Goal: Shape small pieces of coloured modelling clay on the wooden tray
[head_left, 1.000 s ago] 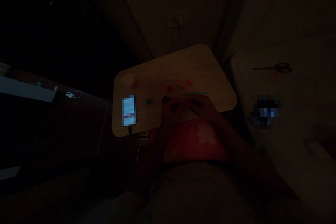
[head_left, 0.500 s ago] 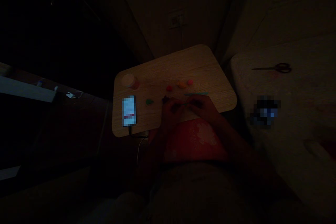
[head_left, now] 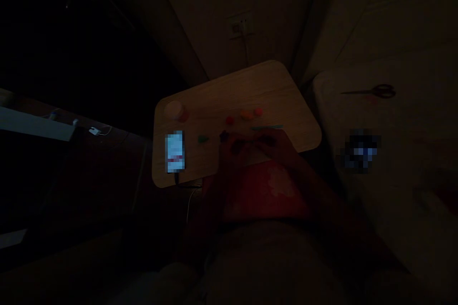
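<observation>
The scene is very dark. My left hand (head_left: pixel 232 147) and my right hand (head_left: pixel 275 145) meet fingertip to fingertip over the table's near edge, fingers closed in a pinch. Between them is a small green lump, plain half a second ago and now barely visible in the gloom. A dark purple lump (head_left: pixel 224 136) lies just beyond my left fingers. Left of it rests a green cone-like lump (head_left: pixel 203 138). Farther back are a red lump (head_left: pixel 229 120), an orange one (head_left: pixel 246 115) and a pink one (head_left: pixel 258 111). A thin bluish stick (head_left: pixel 267 127) lies beyond my right hand.
On the left of the wooden table (head_left: pixel 214 93) are a pale-lidded tub (head_left: pixel 174 110) and a lit phone (head_left: pixel 175 151) with a cable. Scissors (head_left: pixel 382 91) and a blurred-out item (head_left: pixel 361 151) lie on the pale surface at right. A wall socket (head_left: pixel 239 25) holds a plug.
The view has shifted slightly and grown darker. My fingers have moved a little around the green lump, showing more of the purple lump. Other things stay in place.
</observation>
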`<state>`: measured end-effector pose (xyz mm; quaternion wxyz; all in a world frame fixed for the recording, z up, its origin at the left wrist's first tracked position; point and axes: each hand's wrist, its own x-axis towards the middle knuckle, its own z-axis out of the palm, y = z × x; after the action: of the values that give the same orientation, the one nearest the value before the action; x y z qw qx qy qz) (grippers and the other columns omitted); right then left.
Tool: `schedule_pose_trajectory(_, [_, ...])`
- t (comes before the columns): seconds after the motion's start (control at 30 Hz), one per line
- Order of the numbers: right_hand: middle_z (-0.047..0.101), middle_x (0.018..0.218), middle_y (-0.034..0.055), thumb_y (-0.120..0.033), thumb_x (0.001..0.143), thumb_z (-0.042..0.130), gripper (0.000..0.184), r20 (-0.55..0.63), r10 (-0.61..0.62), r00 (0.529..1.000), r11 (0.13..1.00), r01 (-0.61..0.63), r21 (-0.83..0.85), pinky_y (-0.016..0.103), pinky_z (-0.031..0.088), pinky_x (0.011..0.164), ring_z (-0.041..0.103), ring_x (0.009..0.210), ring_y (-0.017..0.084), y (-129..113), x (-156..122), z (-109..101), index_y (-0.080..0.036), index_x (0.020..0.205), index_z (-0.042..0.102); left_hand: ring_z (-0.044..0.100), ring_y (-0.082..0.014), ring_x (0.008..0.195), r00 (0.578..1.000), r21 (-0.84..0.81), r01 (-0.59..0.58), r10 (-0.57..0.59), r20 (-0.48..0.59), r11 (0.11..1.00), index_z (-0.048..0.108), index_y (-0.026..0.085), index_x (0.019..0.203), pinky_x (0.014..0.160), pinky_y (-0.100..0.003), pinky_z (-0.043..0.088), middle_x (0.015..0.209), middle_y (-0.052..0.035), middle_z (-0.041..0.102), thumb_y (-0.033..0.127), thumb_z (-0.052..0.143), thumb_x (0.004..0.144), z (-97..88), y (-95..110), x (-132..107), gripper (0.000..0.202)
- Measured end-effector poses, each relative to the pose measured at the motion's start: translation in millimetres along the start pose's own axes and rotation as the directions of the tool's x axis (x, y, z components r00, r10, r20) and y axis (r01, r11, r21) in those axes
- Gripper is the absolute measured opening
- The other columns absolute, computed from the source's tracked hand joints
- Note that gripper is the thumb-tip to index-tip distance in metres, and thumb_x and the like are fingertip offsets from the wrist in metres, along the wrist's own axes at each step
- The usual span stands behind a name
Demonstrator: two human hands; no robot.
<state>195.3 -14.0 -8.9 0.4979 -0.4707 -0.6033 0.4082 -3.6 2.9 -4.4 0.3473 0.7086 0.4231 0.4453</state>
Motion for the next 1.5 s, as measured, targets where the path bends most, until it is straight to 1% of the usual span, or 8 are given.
schedule_pose_trajectory(0.1, [0.082,0.089,0.0059,-0.039,0.086,0.08,0.017,0.013,0.007,1.0,1.0,-0.007,-0.002,0.033,0.057,0.076,0.073,0.08,0.021,1.7,0.1,-0.1,-0.022,0.09,0.082,0.071,-0.0225,0.091,1.0,-0.007,-0.015,0.015,0.002,1.0,0.074,0.022,0.094,0.086,-0.038,0.056,0.095,-0.0051,0.076,0.04,0.078,0.092,0.2,-0.3,-0.1,0.019])
schedule_pose_trajectory(0.27, [0.081,0.086,0.0057,-0.038,0.085,0.08,0.017,0.026,0.019,0.999,0.999,-0.018,-0.045,0.033,0.056,0.072,0.072,0.076,0.021,1.6,0.4,0.1,-0.022,0.089,0.081,0.069,-0.0215,0.087,1.0,0.025,0.001,-0.001,-0.01,1.0,0.071,0.021,0.085,0.084,-0.037,0.055,0.089,-0.0043,0.075,0.039,0.076,0.094,-0.9,1.6,1.6,0.02])
schedule_pose_trajectory(0.47, [0.081,0.088,0.0059,-0.039,0.086,0.079,0.019,0.056,0.007,0.998,0.998,-0.003,-0.061,0.032,0.055,0.074,0.072,0.077,0.021,0.1,0.5,1.4,-0.021,0.089,0.08,0.067,-0.0205,0.084,0.999,-0.006,-0.028,0.028,0.025,1.0,0.07,0.02,0.084,0.08,-0.034,0.053,0.086,-0.0041,0.072,0.036,0.071,0.096,-1.7,4.9,1.7,0.02])
schedule_pose_trajectory(0.63, [0.08,0.087,0.0059,-0.042,0.087,0.078,0.021,0.058,-0.007,0.998,0.998,0.01,-0.067,0.032,0.053,0.073,0.071,0.077,0.02,-2.0,0.4,0.6,-0.02,0.087,0.08,0.067,-0.0208,0.084,0.999,0.005,0.023,-0.023,0.035,1.0,0.071,0.021,0.083,0.082,-0.035,0.054,0.086,-0.004,0.073,0.039,0.071,0.096,-2.0,7.8,2.5,0.022])
schedule_pose_trajectory(0.73, [0.078,0.084,0.0052,-0.043,0.087,0.078,0.023,0.043,0.006,0.999,0.998,-0.004,-0.058,0.031,0.052,0.071,0.069,0.075,0.02,-2.5,0.3,0.3,-0.02,0.086,0.079,0.068,-0.021,0.086,1.0,-0.032,0.018,-0.017,0.024,0.999,0.071,0.021,0.084,0.084,-0.036,0.055,0.087,-0.004,0.073,0.038,0.074,0.094,-1.7,7.3,2.7,0.021])
schedule_pose_trajectory(0.93, [0.076,0.079,0.0036,-0.041,0.083,0.08,0.022,-0.018,0.049,0.999,0.998,-0.049,-0.027,0.03,0.049,0.068,0.065,0.072,0.018,-1.9,0.0,0.0,-0.02,0.084,0.076,0.07,-0.0241,0.095,0.997,-0.057,0.074,-0.074,0.003,0.996,0.072,0.023,0.098,0.09,-0.039,0.057,0.099,-0.0071,0.075,0.045,0.08,0.09,0.1,0.2,0.6,0.025])
schedule_pose_trajectory(1.13, [0.074,0.079,0.0023,-0.04,0.082,0.081,0.021,-0.04,0.09,0.995,0.995,-0.089,0.041,0.029,0.05,0.068,0.064,0.072,0.017,-3.8,0.1,-0.6,-0.02,0.084,0.075,0.066,-0.022,0.088,1.0,-0.051,0.028,-0.028,0.002,0.998,0.068,0.021,0.088,0.083,-0.036,0.054,0.092,-0.0054,0.07,0.04,0.078,0.089,1.3,-2.7,2.0,0.021])
schedule_pose_trajectory(1.5, [0.077,0.081,0.0042,-0.037,0.083,0.08,0.017,-0.02,0.082,0.996,0.997,-0.082,-0.006,0.031,0.05,0.069,0.065,0.074,0.018,0.5,0.4,-0.7,-0.02,0.084,0.079,0.067,-0.0222,0.091,1.0,-0.047,0.017,-0.018,-0.02,0.999,0.07,0.022,0.089,0.086,-0.037,0.055,0.093,-0.0051,0.072,0.039,0.078,0.09,-0.1,-1.0,1.8,0.019])
